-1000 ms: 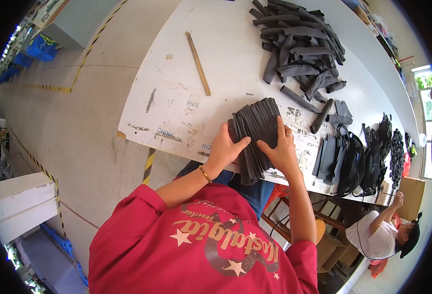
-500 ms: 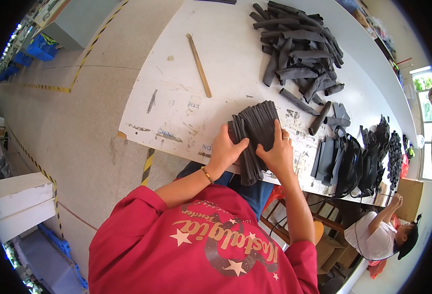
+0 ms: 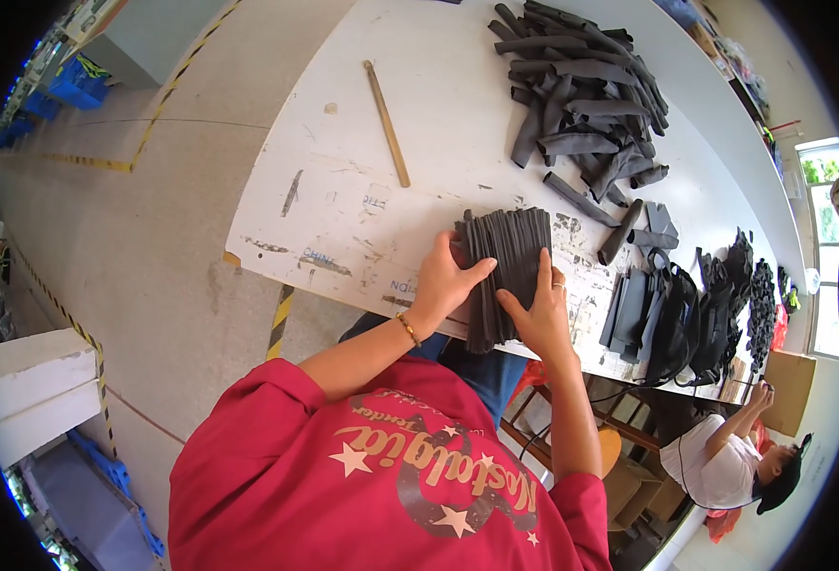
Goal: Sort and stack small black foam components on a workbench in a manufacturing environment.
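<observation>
A thick stack of flat black fabric strips (image 3: 507, 249) stands at the table's near edge, its lower end reaching past the edge. My left hand (image 3: 450, 281) grips its left side, thumb across the front. On the right side, my right hand (image 3: 539, 309) presses with its thumb and outstretched fingers; a ring shows on one finger. The strips are squeezed between both hands. Beyond them lies a loose pile of black fabric tubes (image 3: 591, 95), with a few single tubes (image 3: 619, 231) nearer to my right hand.
A wooden stick (image 3: 386, 124) lies on the white table (image 3: 286, 133). Along the right edge are stacked black pieces (image 3: 631, 309) and black straps (image 3: 678, 324). A co-worker (image 3: 724, 457) sits at the far right, beside a cardboard box (image 3: 789, 390).
The strips have been evened from a fanned, slanted bundle into a straighter, more upright block. Both hands stay on its sides, with my right hand slightly lower.
</observation>
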### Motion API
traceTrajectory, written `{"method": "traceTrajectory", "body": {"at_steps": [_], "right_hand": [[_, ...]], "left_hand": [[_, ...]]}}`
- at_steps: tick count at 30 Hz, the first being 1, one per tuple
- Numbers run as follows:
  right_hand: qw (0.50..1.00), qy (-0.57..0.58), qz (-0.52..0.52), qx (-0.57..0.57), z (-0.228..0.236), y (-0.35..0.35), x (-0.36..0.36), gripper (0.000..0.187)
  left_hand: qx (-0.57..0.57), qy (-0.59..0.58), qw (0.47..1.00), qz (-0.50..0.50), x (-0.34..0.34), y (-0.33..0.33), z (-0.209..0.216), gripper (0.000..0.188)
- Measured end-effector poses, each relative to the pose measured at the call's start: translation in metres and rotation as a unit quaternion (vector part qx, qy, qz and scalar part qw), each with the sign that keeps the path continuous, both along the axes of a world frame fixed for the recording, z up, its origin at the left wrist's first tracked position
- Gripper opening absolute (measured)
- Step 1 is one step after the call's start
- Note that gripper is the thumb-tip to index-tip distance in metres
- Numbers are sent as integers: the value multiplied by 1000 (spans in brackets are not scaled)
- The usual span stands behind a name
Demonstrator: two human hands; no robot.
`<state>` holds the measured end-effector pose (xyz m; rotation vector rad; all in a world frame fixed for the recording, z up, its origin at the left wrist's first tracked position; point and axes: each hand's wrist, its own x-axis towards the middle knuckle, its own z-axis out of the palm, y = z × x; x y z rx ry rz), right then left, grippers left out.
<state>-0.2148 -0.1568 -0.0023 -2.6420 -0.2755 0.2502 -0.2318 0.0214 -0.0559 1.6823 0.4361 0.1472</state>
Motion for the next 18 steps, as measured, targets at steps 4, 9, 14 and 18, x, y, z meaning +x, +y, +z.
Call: {"method": "traceTrajectory", "body": {"at_steps": [4,9,14,18], "right_hand": [[999,38,12,9,5,0,2,116],[998,55,-7,-8,10,3,2,120],[998,56,-8,-8,10,4,3,117],[998,52,-18,-37,11,9,3,112]], "left_hand": [[-17,29,999,-23,5,-1,-5,71],[-177,41,980,-82,2,9,5,71],[-187,33,974,-121,-1,20,-5,70],[-188,30,974,-123,-1,21,-7,69]]}}
